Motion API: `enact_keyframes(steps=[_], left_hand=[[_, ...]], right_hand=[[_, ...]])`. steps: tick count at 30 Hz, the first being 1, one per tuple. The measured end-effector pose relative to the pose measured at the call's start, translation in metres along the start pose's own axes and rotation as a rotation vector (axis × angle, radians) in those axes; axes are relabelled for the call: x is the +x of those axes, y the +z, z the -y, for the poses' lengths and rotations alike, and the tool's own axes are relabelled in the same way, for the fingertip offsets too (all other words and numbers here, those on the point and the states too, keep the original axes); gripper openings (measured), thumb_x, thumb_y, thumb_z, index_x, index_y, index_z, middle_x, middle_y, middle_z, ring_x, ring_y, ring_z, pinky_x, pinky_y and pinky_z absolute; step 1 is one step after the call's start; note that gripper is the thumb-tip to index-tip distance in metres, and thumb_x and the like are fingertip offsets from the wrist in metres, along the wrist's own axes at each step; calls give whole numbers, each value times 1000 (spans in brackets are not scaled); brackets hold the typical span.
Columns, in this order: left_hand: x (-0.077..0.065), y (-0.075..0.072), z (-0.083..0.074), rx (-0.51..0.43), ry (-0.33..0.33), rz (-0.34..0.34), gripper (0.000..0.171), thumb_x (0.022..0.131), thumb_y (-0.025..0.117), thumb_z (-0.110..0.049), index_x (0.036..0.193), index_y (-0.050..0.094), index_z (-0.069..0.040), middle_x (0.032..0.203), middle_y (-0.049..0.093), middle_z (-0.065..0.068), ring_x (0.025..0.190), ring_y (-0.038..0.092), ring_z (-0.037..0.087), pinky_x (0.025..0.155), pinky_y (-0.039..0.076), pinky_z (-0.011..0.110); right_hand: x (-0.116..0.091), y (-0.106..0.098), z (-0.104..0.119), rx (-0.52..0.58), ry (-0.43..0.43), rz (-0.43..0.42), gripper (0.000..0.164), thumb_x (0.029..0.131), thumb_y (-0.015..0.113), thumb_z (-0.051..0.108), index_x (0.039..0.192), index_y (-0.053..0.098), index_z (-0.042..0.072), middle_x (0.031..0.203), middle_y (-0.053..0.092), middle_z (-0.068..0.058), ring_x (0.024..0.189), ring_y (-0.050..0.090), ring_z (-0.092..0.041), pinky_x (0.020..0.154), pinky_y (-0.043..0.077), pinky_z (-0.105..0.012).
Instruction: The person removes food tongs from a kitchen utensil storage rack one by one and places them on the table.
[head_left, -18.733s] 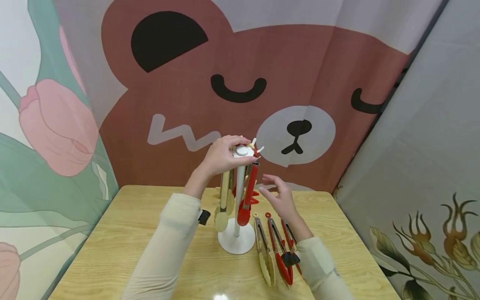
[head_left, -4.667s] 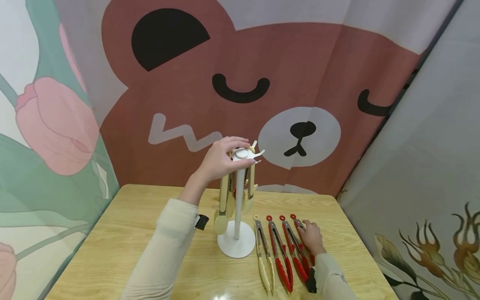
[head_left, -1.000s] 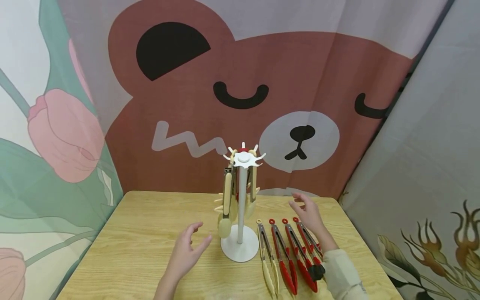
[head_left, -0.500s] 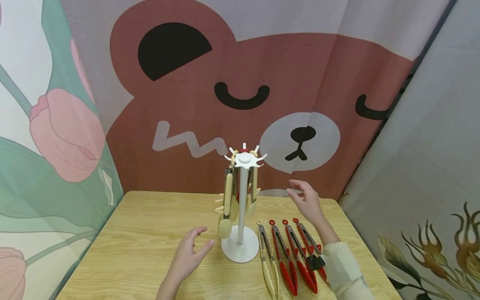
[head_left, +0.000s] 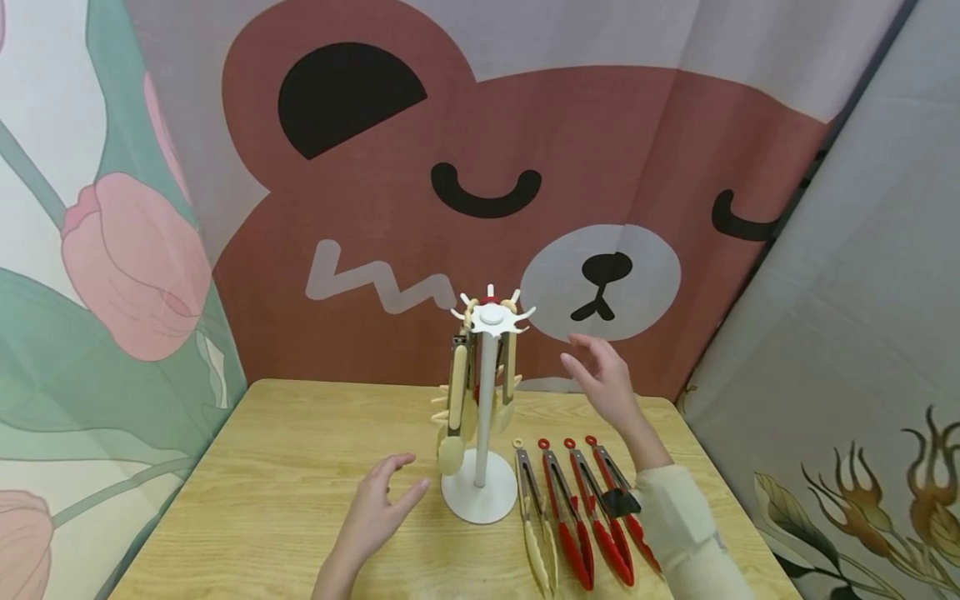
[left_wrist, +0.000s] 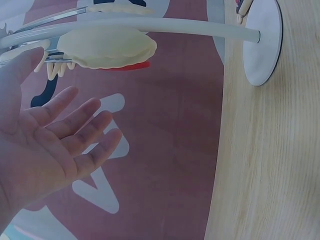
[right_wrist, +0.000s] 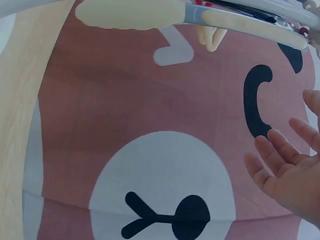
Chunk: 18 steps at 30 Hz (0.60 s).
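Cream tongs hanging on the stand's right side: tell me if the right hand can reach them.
Probably yes: the right hand is empty, near the stand, and nothing shows between it and those cream tongs.

We see a large brown cartoon bear point(head_left: 592, 167) printed across the upper middle, a pink tulip print point(head_left: 138, 271) at the left, a grey curtain point(head_left: 847, 300) at the right, and a wood-grain table point(head_left: 255, 492) along the bottom.

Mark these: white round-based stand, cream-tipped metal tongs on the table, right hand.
White round-based stand point(head_left: 484, 417), head view: pole.
Cream-tipped metal tongs point(head_left: 535, 552), head view: left tip.
Right hand point(head_left: 611, 387), head view: mid-hand.
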<state>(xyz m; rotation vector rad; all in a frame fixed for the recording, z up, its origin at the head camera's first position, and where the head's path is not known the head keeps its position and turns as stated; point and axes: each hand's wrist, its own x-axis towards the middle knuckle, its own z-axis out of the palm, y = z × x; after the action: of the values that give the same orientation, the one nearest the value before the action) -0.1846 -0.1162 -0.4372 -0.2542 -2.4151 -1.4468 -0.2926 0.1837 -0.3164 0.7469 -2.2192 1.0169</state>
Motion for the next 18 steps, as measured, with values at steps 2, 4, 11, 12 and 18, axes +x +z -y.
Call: enact_keyframes(steps=[2, 4, 11, 12, 18], left_hand=[[0, 0, 1, 2, -3, 1, 42, 82, 64, -28, 112, 56, 0, 115, 55, 15, 106, 48, 36, 78, 44, 49], [1, -1, 1, 6, -2, 3, 42, 82, 64, -28, 112, 56, 0, 114, 55, 15, 105, 49, 36, 78, 44, 49], [1, 0, 1, 4, 2, 8, 41, 82, 64, -28, 111, 57, 0, 113, 56, 15, 104, 49, 35, 78, 44, 48], [1, 0, 1, 4, 3, 10, 41, 82, 64, -28, 111, 57, 0, 113, 56, 15, 104, 49, 35, 77, 44, 48], [0, 3, 1, 0, 15, 16, 39, 82, 64, -26, 110, 57, 1, 112, 56, 16, 103, 50, 36, 77, 44, 49]], right_hand=[[4, 0, 6, 6, 2, -7, 34, 85, 59, 4, 117, 54, -4, 110, 55, -17, 101, 50, -28, 75, 45, -30], [8, -2, 19, 20, -9, -19, 32, 84, 59, 1, 115, 54, -7, 107, 55, -19, 97, 51, -29, 72, 45, -25], [23, -7, 59, 48, -51, -22, 30, 83, 55, -6, 112, 52, -12, 105, 53, -23, 94, 51, -34, 71, 42, -17], [24, -7, 62, 49, -51, -19, 30, 83, 55, -6, 112, 52, -12, 104, 53, -23, 94, 51, -34, 72, 43, -18], [34, -6, 75, 68, -92, -34, 28, 84, 55, -5, 112, 53, -12, 102, 54, -24, 94, 51, -37, 73, 45, -35]])
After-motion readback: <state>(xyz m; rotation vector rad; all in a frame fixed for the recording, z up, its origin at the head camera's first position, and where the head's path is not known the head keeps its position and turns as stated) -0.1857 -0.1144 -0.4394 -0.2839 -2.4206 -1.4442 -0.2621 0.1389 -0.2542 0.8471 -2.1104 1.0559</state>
